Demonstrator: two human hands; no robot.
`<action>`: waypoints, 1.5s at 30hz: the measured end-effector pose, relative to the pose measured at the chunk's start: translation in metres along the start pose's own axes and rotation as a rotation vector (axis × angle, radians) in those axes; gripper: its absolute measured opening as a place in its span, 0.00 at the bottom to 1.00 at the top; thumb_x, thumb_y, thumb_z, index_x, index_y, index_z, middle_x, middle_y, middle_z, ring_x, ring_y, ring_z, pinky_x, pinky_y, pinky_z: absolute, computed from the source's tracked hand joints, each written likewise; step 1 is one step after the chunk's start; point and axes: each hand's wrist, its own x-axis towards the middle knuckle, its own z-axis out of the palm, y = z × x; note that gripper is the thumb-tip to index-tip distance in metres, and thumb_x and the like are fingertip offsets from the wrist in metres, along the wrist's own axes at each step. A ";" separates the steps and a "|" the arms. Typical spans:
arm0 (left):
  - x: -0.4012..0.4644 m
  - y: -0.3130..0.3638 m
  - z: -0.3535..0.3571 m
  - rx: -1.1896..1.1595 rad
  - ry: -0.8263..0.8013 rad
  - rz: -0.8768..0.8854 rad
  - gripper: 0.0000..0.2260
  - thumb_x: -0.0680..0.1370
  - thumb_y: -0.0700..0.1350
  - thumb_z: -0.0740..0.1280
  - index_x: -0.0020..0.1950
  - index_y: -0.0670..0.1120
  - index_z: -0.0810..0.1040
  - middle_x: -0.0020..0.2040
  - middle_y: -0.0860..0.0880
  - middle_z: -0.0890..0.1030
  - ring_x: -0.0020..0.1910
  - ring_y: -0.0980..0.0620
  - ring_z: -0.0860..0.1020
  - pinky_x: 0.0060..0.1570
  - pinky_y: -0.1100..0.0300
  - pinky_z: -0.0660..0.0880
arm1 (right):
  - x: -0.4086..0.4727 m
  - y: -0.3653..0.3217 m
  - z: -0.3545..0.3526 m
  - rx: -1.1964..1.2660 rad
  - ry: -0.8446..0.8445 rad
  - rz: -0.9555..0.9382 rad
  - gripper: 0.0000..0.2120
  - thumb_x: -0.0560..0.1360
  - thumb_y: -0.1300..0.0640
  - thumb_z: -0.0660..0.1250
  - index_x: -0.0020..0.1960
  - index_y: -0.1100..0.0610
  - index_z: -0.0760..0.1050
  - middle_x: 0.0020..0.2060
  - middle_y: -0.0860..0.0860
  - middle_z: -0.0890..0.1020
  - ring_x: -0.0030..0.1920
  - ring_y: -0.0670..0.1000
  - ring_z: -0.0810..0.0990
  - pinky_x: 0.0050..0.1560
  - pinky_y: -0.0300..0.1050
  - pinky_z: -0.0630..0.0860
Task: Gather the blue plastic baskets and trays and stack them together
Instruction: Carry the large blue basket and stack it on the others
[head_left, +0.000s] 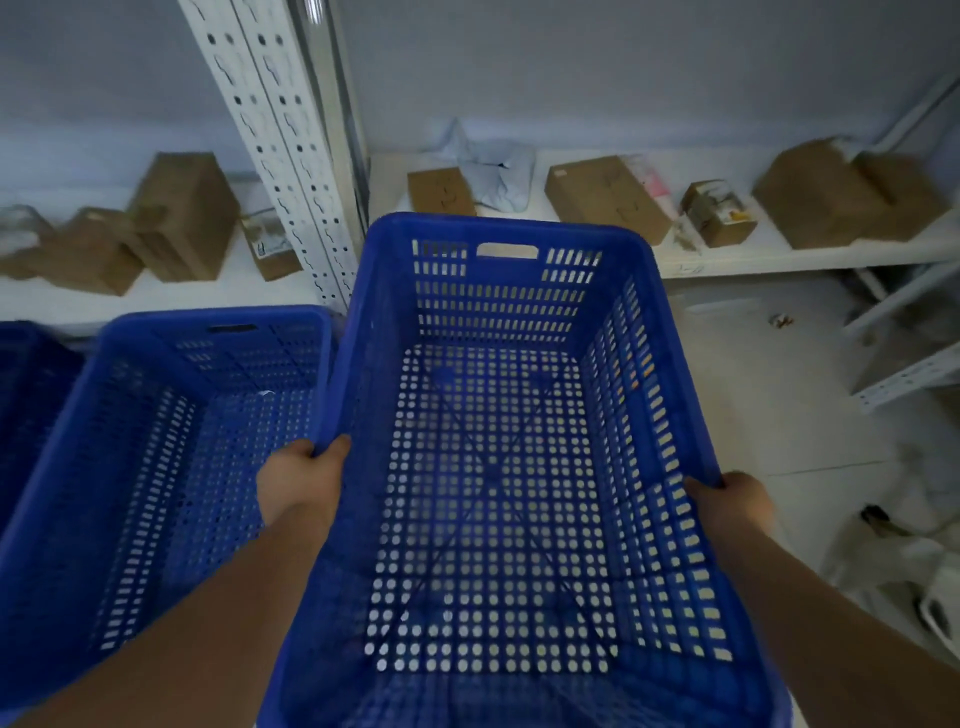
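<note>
No brand, label or writing can be read anywhere: the cardboard boxes (608, 197) on the white shelf (779, 254) carry only faint dark marks, too blurred to make out, and 1 small box near the shelf post has a pale sticker whose text is illegible.

A person holds 1 large blue basket (514, 467) in front of them, gripping it by its 2 long rims. The left hand (301, 483) is closed over the left rim, thumb on the inner side of the wall and the fingers curled under and out of sight. The right hand (730, 501) is closed over the right rim in the same way, its fingers wrapped around the outer edge. Each grip is pressed tight on the plastic, not spread.

The held basket is perforated with round holes in its floor and slots in its walls, and has a handle cut-out in the far end wall. It is empty; the pale floor (769, 395) shows through the holes.

Just to its left stands a second blue basket (156, 467) of the same kind, also empty, its near right corner hidden behind the left forearm. The edge of a third blue basket (26, 395) shows at the far left border.

A perforated white shelf post (280, 156) rises behind the baskets, and a crumpled grey bag (493, 176) lies among the boxes.
</note>
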 end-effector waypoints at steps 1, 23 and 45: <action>-0.001 0.011 -0.011 -0.007 0.004 0.005 0.23 0.74 0.50 0.70 0.25 0.45 0.62 0.23 0.48 0.67 0.23 0.49 0.66 0.25 0.62 0.63 | -0.005 -0.008 -0.011 0.008 0.019 -0.032 0.11 0.74 0.53 0.67 0.44 0.61 0.72 0.29 0.54 0.72 0.31 0.56 0.71 0.36 0.47 0.68; -0.060 0.127 -0.276 -0.061 0.137 -0.002 0.21 0.72 0.53 0.70 0.28 0.41 0.69 0.27 0.41 0.73 0.28 0.44 0.73 0.30 0.57 0.68 | -0.172 -0.161 -0.177 0.156 -0.125 -0.243 0.08 0.66 0.52 0.69 0.32 0.54 0.75 0.29 0.53 0.81 0.30 0.54 0.79 0.27 0.42 0.74; -0.042 0.042 -0.545 -0.114 0.387 -0.087 0.24 0.70 0.53 0.72 0.23 0.46 0.62 0.21 0.48 0.64 0.21 0.48 0.64 0.26 0.58 0.66 | -0.382 -0.303 -0.130 0.182 -0.299 -0.493 0.09 0.66 0.53 0.70 0.33 0.58 0.76 0.32 0.53 0.80 0.33 0.53 0.79 0.34 0.45 0.77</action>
